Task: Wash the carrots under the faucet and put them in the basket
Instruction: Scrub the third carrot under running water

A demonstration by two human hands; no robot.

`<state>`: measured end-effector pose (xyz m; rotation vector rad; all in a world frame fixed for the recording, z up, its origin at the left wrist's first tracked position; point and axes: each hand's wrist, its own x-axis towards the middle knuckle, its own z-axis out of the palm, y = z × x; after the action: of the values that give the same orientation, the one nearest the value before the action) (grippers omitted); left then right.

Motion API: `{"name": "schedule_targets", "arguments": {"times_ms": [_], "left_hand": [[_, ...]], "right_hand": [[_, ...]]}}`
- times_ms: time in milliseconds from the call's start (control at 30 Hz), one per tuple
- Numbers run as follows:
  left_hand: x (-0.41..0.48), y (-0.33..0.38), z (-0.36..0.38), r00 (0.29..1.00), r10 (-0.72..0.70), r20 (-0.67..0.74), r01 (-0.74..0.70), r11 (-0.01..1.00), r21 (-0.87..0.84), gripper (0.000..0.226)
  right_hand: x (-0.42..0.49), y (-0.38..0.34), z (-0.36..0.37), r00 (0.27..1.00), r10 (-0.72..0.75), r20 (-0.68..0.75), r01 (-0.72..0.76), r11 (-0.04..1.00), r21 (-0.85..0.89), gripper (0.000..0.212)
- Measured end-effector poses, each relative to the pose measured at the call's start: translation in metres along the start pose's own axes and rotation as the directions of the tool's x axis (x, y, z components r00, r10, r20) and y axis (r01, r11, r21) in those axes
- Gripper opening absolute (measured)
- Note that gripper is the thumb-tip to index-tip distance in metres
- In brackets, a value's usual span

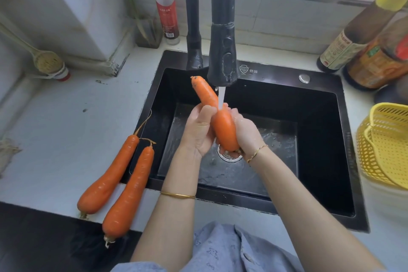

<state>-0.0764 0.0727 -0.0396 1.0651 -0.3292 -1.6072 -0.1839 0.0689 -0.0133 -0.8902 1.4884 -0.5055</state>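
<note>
Head view. White kitchen counter [55, 128] with a black drop-in sink [309, 139]. Bottles stand along the back wall and at the far right.

Both hands are over the basin, directly under the faucet head [223, 51]. The left hand [198, 130] wraps the middle of one carrot [223, 126]. The right hand [245, 132] is curled round its thick lower end. The carrot is tilted, narrow tip up and away from the grip, thick end low over the drain [229, 154]. The water stream [221, 97] lands just above the grip, where the two hands meet.

Two more carrots [110, 174] lie left of the grip, side by side on the counter and well apart from the hands. Their tips point at the sink rim and look unwashed. The yellow basket [384, 146] sits well right of the grip, past the sink edge. No carrots are visible in it.

Judgement: first carrot of three, mid-wash.

Risks:
- Wet skin and wet palms could let the carrot slide through the grip and drop into the basin.
- The stream hits close to the fingers, so it may splash onto the counter.
- The nearer counter carrot's stub end hangs past the front edge, and a forearm bump could roll it off.
- The carry to the basket crosses the sink rim, so a one-handed grab on a slick carrot is the weak point.
</note>
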Motion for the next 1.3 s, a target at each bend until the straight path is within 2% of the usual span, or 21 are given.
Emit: {"name": "schedule_targets", "arguments": {"times_ms": [100,167,267,433,633,800,1033,1167,1300], "left_hand": [[0.003,0.000,0.001,0.994,0.011,-0.113,0.003,0.993,0.121,0.062],[0.002,0.004,-0.003,1.000,-0.009,-0.016,0.011,0.993,0.118,0.050],[-0.001,0.007,-0.010,0.987,-0.043,0.153,0.037,0.999,0.039,0.055],[0.002,0.005,-0.007,0.992,-0.030,0.121,0.029,1.000,0.011,0.041],[0.006,0.005,-0.002,0.998,0.004,0.060,-0.006,0.999,0.038,0.057],[0.003,0.011,-0.011,0.980,-0.040,0.195,0.040,0.999,0.000,0.046],[0.007,0.012,-0.006,0.984,-0.011,0.179,0.012,1.000,-0.009,0.063],[0.004,0.015,-0.008,0.973,-0.020,0.231,0.024,1.000,-0.017,0.059],[0.004,0.013,-0.009,0.976,-0.016,0.218,0.015,1.000,0.005,0.054]], "right_hand": [[-0.003,0.000,0.004,0.997,-0.072,-0.015,0.071,0.994,-0.089,0.049],[-0.002,0.000,0.001,0.999,-0.044,-0.017,0.043,0.998,-0.047,0.051],[-0.001,-0.001,-0.004,1.000,0.013,-0.004,-0.013,1.000,0.026,0.048],[-0.002,-0.004,-0.002,0.998,-0.051,-0.033,0.050,0.998,-0.032,0.051],[-0.002,-0.006,-0.002,0.987,-0.133,-0.094,0.121,0.984,-0.127,0.051],[0.001,-0.002,-0.007,0.999,-0.021,-0.036,0.021,1.000,0.013,0.047],[0.002,-0.006,-0.007,0.998,-0.048,-0.045,0.047,0.999,-0.018,0.055],[0.005,-0.002,-0.008,1.000,-0.012,-0.019,0.012,0.999,0.033,0.056],[0.006,0.000,-0.007,1.000,0.004,-0.010,-0.004,1.000,0.015,0.056]]}}
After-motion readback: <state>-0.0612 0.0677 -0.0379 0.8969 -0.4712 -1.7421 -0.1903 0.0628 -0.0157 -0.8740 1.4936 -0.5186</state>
